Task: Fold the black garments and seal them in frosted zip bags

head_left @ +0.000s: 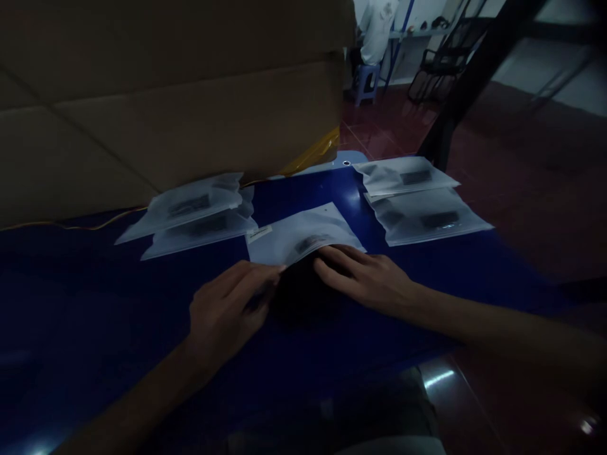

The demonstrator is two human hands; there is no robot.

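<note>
Pinching the near-left edge of a flat white translucent plastic pouch (303,232) with the left hand (230,303), apparently keeping its near lip arched open, midway along the smooth dark blue tabletop (308,189). Resting the right hand (364,275) at that lip, with visible fingers slightly apart but tips hidden, so being unable to tell whether pinching anything. Angling the left forearm (156,385) from near left, with wrist bent; extending the right forearm (474,316) from the right, with palm down
</note>
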